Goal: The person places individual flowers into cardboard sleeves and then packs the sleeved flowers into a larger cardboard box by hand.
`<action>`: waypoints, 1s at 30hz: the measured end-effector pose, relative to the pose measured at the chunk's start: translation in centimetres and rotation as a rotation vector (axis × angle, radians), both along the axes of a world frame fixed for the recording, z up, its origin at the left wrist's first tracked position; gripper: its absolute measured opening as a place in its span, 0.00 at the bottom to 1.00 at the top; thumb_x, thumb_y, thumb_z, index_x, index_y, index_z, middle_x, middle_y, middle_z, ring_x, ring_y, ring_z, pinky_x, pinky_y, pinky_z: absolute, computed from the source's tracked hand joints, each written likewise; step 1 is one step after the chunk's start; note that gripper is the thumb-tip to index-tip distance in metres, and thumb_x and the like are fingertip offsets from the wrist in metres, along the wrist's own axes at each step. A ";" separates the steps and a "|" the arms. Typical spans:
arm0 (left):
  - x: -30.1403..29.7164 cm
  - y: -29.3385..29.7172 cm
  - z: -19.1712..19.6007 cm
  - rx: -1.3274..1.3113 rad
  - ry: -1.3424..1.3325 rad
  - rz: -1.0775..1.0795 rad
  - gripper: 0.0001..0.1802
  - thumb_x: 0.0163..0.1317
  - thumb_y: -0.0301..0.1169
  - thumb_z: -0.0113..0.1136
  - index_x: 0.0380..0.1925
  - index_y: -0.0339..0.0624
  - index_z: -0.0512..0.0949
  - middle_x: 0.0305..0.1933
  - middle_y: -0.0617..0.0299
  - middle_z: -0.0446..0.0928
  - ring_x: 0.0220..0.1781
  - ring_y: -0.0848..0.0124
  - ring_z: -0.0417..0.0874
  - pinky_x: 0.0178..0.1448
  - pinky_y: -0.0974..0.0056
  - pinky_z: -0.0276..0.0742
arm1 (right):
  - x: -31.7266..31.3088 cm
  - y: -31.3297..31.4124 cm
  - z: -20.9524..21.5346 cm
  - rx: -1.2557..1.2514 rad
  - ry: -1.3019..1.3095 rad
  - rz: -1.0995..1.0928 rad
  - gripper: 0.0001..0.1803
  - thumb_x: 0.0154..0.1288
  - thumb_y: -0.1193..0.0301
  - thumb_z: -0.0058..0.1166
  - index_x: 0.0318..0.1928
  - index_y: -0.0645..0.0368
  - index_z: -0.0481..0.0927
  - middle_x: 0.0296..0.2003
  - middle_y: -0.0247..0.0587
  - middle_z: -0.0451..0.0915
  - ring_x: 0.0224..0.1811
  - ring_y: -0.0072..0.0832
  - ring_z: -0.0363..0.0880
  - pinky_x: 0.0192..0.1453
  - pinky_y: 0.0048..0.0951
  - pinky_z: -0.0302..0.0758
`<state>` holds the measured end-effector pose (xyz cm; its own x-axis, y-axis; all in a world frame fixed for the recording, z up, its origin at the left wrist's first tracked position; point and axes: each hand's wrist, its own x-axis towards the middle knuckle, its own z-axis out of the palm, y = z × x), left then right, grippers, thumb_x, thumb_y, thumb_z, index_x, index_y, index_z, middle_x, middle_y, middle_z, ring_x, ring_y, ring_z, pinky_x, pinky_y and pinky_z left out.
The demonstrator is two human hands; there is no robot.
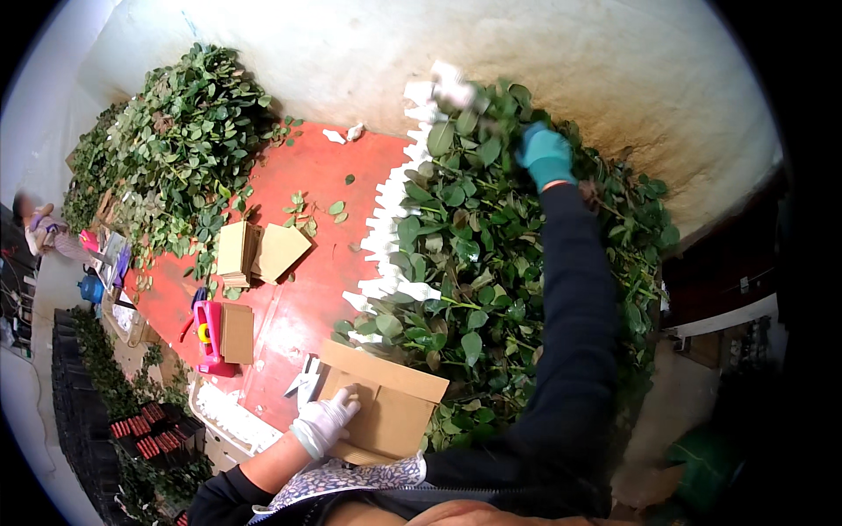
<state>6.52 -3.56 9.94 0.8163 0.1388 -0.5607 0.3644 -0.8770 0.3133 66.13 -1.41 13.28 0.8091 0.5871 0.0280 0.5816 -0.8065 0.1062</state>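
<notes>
My left hand (326, 422), in a white glove, lies on a creased brown cardboard sheet (386, 403) close to my body, its fingers loosely extended over the surface. White-wrapped heads (303, 382) poke out beside the sheet's left edge. Stretched far forward, my right hand (545, 154) wears a teal glove and is closed on a leafy flower stem (491, 123) whose white-wrapped head (454, 88) is smeared by motion. Its fingers are partly blurred. Below that arm spreads a broad pile of leafy stems (474, 263), with white-wrapped heads (384, 228) lined up along the left side.
On the red tabletop (307, 175) lie stacked cardboard pieces (237, 250), another cardboard stack (236, 333) and a pink tape dispenser (209, 337). A second leafy heap (184, 131) stands far left. A white tray (230, 412) sits at the near edge; a wall (368, 61) rises behind.
</notes>
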 end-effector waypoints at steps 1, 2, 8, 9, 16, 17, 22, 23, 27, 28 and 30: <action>0.2 0.0 0.0 -0.009 0.011 -0.002 0.32 0.45 0.37 0.72 0.53 0.46 0.72 0.68 0.52 0.62 0.43 0.53 0.84 0.47 0.54 0.79 | 0.1 -2.5 2.4 0.165 -0.136 0.171 0.23 0.53 0.60 0.66 0.48 0.56 0.80 0.44 0.50 0.83 0.43 0.52 0.82 0.47 0.47 0.79; 0.2 0.1 -0.1 -0.018 -0.013 -0.018 0.33 0.45 0.37 0.73 0.53 0.46 0.72 0.68 0.51 0.62 0.43 0.53 0.84 0.47 0.54 0.79 | 0.8 -5.2 3.9 0.392 -0.266 0.241 0.20 0.55 0.61 0.63 0.49 0.51 0.80 0.42 0.48 0.83 0.44 0.52 0.82 0.47 0.48 0.80; 0.1 0.1 0.1 -0.020 -0.001 -0.020 0.33 0.43 0.37 0.73 0.51 0.46 0.72 0.67 0.52 0.63 0.46 0.54 0.84 0.47 0.54 0.80 | 1.1 -17.6 13.6 0.748 -0.547 0.456 0.15 0.64 0.75 0.54 0.51 0.62 0.79 0.47 0.53 0.81 0.50 0.44 0.80 0.55 0.38 0.76; 0.3 0.2 0.0 -0.022 0.006 -0.020 0.33 0.43 0.37 0.74 0.51 0.46 0.72 0.67 0.52 0.63 0.46 0.54 0.83 0.47 0.54 0.79 | 2.7 -20.5 14.3 0.640 -0.709 0.485 0.16 0.65 0.74 0.56 0.53 0.63 0.78 0.51 0.51 0.80 0.53 0.40 0.79 0.59 0.35 0.75; 0.5 0.4 -0.2 -0.028 0.005 -0.044 0.33 0.42 0.37 0.74 0.51 0.45 0.72 0.68 0.49 0.62 0.48 0.53 0.83 0.50 0.54 0.79 | -8.6 -22.1 18.8 0.785 -0.381 0.562 0.20 0.62 0.78 0.56 0.56 0.59 0.77 0.48 0.47 0.80 0.49 0.35 0.79 0.59 0.34 0.76; 0.4 0.4 -0.1 -0.011 0.006 -0.049 0.34 0.42 0.37 0.75 0.51 0.45 0.72 0.68 0.49 0.62 0.48 0.53 0.83 0.50 0.54 0.79 | -10.9 -21.2 18.7 0.762 -0.367 0.568 0.21 0.61 0.79 0.56 0.56 0.59 0.78 0.47 0.47 0.80 0.48 0.35 0.79 0.59 0.35 0.77; 0.2 0.9 -0.5 0.000 0.017 -0.087 0.31 0.47 0.38 0.72 0.52 0.48 0.70 0.65 0.52 0.65 0.45 0.57 0.85 0.52 0.47 0.73 | -12.7 -16.4 10.4 0.383 0.150 0.532 0.27 0.58 0.75 0.56 0.60 0.54 0.69 0.39 0.52 0.80 0.36 0.45 0.82 0.40 0.41 0.81; 0.2 1.1 -0.4 -0.003 0.002 -0.092 0.31 0.47 0.38 0.72 0.52 0.48 0.69 0.65 0.52 0.65 0.45 0.57 0.85 0.51 0.48 0.75 | -14.1 -16.0 10.4 0.128 0.067 0.571 0.29 0.56 0.72 0.60 0.60 0.53 0.70 0.43 0.52 0.80 0.39 0.44 0.83 0.44 0.38 0.81; -0.4 1.8 -0.7 -0.052 -0.083 -0.126 0.31 0.47 0.40 0.72 0.51 0.49 0.71 0.66 0.50 0.63 0.44 0.54 0.85 0.45 0.51 0.80 | -14.6 -19.1 6.4 -0.057 0.350 0.731 0.24 0.59 0.67 0.58 0.57 0.56 0.74 0.52 0.49 0.79 0.54 0.44 0.77 0.59 0.38 0.75; -0.3 1.9 -0.7 -0.057 -0.062 -0.119 0.33 0.46 0.42 0.73 0.53 0.50 0.72 0.68 0.52 0.62 0.44 0.54 0.85 0.45 0.51 0.80 | -15.8 -19.5 7.0 -0.023 0.401 0.687 0.23 0.60 0.66 0.58 0.56 0.56 0.75 0.51 0.48 0.79 0.53 0.44 0.77 0.59 0.39 0.74; -0.3 2.1 -0.2 -0.067 -0.061 -0.128 0.34 0.46 0.43 0.72 0.55 0.51 0.72 0.70 0.52 0.61 0.41 0.53 0.86 0.44 0.49 0.80 | -19.1 -19.7 9.0 0.023 0.452 0.675 0.21 0.60 0.65 0.57 0.54 0.55 0.76 0.49 0.46 0.80 0.51 0.44 0.77 0.58 0.38 0.74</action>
<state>6.17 -1.41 9.76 0.8578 -0.0048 -0.5139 0.2290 -0.8916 0.3906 47.00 -21.13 22.31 0.2167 0.9558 -0.1987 0.9263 -0.2656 -0.2675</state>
